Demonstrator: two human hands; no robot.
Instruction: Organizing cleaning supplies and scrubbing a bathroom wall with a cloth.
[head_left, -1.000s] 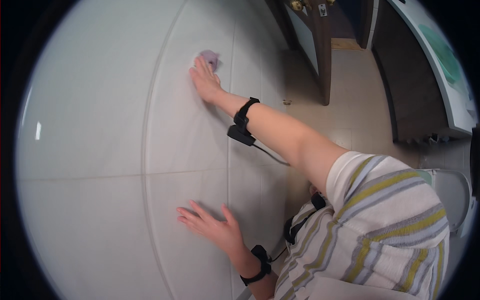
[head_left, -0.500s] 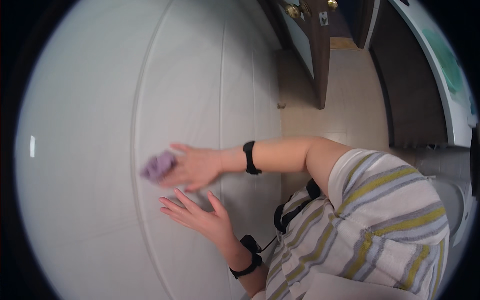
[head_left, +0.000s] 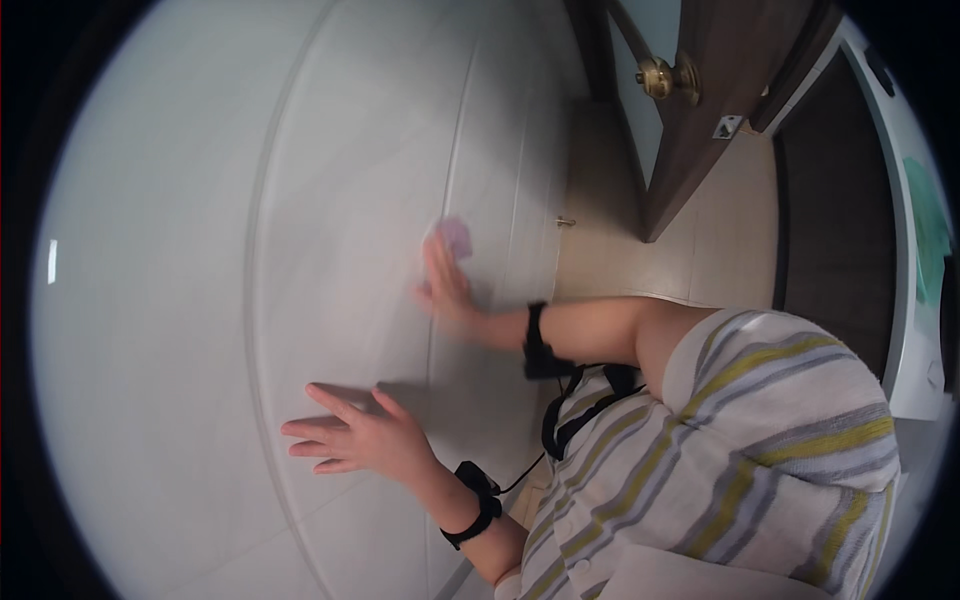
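Observation:
My right hand [head_left: 447, 283] is blurred by motion and pressed to a white tiled wall [head_left: 350, 190]. A crumpled purple cloth [head_left: 456, 238] lies under its fingertips, against the wall, partly covered by the fingers. Lower down, my left hand [head_left: 370, 440] is at the wall with its fingers spread and nothing in it. Whether its palm fully touches the surface is hard to tell. Both wrists wear black bands.
A brown door [head_left: 690, 130] with a brass knob [head_left: 657, 78] stands ajar ahead, over a beige tiled floor [head_left: 640, 270]. On the right is a dark cabinet [head_left: 840, 200] with a white top. A green translucent item [head_left: 928, 230] rests there. A small metal doorstop [head_left: 566, 221] sits low on the wall.
My right hand has moved up and to the right along the wall with the purple cloth. The left hand has shifted slightly down, its fingers spread wider. The view has turned somewhat.

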